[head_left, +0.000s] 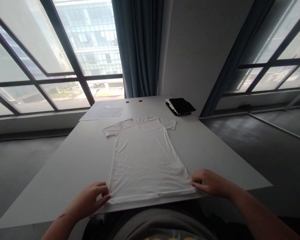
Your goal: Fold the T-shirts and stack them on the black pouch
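A white short-sleeved T-shirt (145,160) lies spread flat on the white table (72,166), its collar toward the window and its hem along the near edge. My left hand (92,196) is at the left corner of the hem, thumb and curled fingers closed on the cloth. At the right corner, my right hand (208,182) pinches the hem in the same way. Some wrinkles run across the body of the shirt, and both sleeves stick out sideways.
Sheets of paper (100,110) lie at the table's far left. A black folder (182,106), partly raised over white pages, rests at the far right. Two small round holes sit near the far edge. Beyond are a blue curtain (142,46), a pillar (197,50) and windows.
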Available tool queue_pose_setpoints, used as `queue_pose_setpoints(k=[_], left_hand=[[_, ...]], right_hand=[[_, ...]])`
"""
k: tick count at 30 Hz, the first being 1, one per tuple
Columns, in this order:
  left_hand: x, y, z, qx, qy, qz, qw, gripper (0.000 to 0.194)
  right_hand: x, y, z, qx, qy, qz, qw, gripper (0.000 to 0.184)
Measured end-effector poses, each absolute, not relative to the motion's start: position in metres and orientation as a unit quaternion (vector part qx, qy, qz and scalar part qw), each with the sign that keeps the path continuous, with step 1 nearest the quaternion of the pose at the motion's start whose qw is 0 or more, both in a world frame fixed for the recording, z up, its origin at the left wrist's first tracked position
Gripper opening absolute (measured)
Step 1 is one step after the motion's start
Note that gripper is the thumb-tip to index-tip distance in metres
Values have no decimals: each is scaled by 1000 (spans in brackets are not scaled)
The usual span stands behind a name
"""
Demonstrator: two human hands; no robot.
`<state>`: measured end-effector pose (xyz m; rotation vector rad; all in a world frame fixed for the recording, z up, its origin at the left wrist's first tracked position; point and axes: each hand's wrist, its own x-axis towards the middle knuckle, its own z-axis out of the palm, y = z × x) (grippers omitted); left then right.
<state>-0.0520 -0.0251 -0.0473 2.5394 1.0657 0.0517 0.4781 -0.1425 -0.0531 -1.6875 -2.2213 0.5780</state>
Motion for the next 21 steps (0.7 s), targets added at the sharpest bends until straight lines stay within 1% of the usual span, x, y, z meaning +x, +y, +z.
queue_pose_setpoints(k=[3, 6, 7, 8, 11, 12, 14, 18, 21], left_hand=[[-17, -14, -47, 912, 376, 78, 143, 31], [40, -12, -62, 918, 351, 132, 126, 26], [59, -13, -70, 922, 340, 137, 127, 25], [76, -14, -79, 924, 336, 134, 121, 32], [105, -20, -102, 923, 358, 93, 105, 59], [108, -22, -108, 923, 363, 79, 103, 64], [103, -24, -114, 925, 362, 61, 103, 67], [80, -25, -111, 930, 349, 47, 109, 70], [71, -24, -106, 932, 343, 37, 112, 75]], right_hand=[[455, -112, -49, -568, -794, 158, 148, 29], [410, -82, -59, -566, -797, 98, 187, 32], [394, -75, -66, -556, -808, 83, 177, 34], [380, -70, -74, -556, -813, 70, 158, 39], [356, -67, -102, -605, -788, 65, 98, 58], [355, -69, -110, -619, -778, 69, 84, 61], [361, -75, -122, -638, -764, 72, 68, 63], [385, -87, -135, -663, -743, 44, 79, 63], [396, -93, -140, -673, -735, 21, 87, 62]])
